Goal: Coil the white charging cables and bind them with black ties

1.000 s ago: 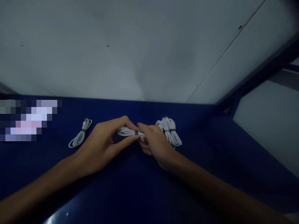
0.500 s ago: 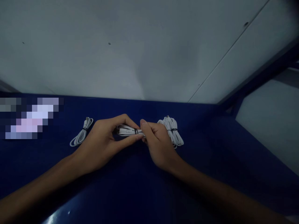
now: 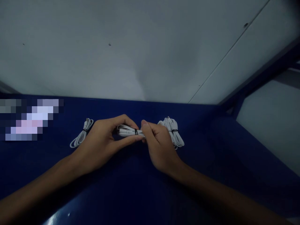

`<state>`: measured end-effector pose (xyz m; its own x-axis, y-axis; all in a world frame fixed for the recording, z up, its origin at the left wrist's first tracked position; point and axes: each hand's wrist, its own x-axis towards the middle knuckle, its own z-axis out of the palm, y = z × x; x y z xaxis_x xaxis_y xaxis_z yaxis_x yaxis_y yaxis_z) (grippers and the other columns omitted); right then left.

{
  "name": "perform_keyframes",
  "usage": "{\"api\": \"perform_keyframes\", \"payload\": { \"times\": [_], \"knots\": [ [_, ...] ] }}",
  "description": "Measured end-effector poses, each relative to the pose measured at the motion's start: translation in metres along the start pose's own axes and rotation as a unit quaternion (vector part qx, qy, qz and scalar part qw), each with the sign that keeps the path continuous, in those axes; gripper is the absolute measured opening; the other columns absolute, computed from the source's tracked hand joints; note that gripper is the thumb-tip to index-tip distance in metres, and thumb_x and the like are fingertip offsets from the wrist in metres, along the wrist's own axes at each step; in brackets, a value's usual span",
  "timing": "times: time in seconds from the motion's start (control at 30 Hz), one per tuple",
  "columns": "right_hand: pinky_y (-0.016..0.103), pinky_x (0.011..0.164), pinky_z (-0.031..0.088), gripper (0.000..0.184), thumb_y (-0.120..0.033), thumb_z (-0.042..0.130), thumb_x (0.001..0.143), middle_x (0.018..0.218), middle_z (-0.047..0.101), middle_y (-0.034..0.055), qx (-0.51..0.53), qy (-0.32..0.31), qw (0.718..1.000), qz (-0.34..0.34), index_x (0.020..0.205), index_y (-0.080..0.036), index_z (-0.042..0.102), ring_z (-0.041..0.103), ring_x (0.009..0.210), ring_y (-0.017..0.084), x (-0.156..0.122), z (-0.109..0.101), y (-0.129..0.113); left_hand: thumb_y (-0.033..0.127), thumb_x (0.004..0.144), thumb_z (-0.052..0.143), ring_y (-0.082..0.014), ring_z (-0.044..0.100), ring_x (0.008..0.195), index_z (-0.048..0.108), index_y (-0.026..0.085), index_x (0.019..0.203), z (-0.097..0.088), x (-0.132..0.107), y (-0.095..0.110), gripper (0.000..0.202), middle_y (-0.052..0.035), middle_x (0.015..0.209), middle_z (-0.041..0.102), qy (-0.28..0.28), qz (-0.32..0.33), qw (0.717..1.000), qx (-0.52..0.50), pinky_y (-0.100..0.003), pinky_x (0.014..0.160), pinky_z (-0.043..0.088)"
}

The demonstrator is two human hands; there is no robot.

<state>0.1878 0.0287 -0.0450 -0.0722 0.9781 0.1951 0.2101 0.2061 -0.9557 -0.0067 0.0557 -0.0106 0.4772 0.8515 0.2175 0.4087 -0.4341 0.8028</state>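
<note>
On the dark blue table (image 3: 131, 187), both hands met at the middle over a white coiled cable (image 3: 127, 130) bound by a black tie (image 3: 136, 132). Left hand (image 3: 103, 145) clamped on the cable's left part, thumb below, fingers curled over top. Right hand (image 3: 158, 145) pinched the cable's right end, fingertips together at the tie. Cable held just above the table, between the two other bundles.

No brand, label or readable writing anywhere. A blurred, pixelated patch (image 3: 29, 120) at far left hid whatever lay there.

A slim tied cable (image 3: 81, 137) lay left of the left hand, apart from it. A thicker pile of cables (image 3: 173, 132) with black ties sat just behind the right hand, partly covered by its knuckles; count of cables in it unclear. Held cable's plugs hidden inside the fingers. Light was dim, detail poor. Grey wall (image 3: 140, 47) behind the table; forearms cut off at the bottom edge.
</note>
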Motion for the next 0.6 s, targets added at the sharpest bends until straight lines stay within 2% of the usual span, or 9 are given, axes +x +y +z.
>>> {"api": "perform_keyframes", "payload": {
  "times": [0.27,0.4,0.6],
  "knots": [
    [0.033,0.056,0.031,0.046,-0.032,0.045,0.116,0.062,0.045,-0.0046,-0.138,0.023,0.987,-0.078,0.071,-0.025,0.043,0.041,0.054,0.013,-0.001,-0.001,0.002,0.043,0.099,0.085,-0.0171,0.079,0.091,0.083,0.027,0.112,0.002,-0.001,-0.005,0.021,0.0017,0.104,0.084,0.036,0.070,0.993,0.086,-0.025,0.072,0.057],
    [0.032,0.057,0.032,0.044,-0.027,0.046,0.116,0.064,0.046,-0.0042,-0.174,0.042,0.977,-0.114,0.072,-0.025,0.040,0.042,0.056,0.013,0.000,-0.001,0.001,0.040,0.098,0.086,-0.0168,0.080,0.094,0.082,0.028,0.115,0.002,-0.002,-0.008,0.022,0.0026,0.107,0.085,0.047,0.058,0.995,0.073,-0.024,0.075,0.058],
    [0.032,0.057,0.033,0.042,-0.028,0.047,0.116,0.068,0.050,-0.0032,-0.181,0.053,0.974,-0.123,0.075,-0.025,0.041,0.044,0.058,0.013,0.000,0.001,0.000,0.036,0.098,0.086,-0.0181,0.081,0.097,0.084,0.032,0.114,0.002,-0.002,-0.011,0.017,0.0035,0.109,0.086,0.047,0.031,0.997,0.046,-0.026,0.082,0.060]
  ]
}}
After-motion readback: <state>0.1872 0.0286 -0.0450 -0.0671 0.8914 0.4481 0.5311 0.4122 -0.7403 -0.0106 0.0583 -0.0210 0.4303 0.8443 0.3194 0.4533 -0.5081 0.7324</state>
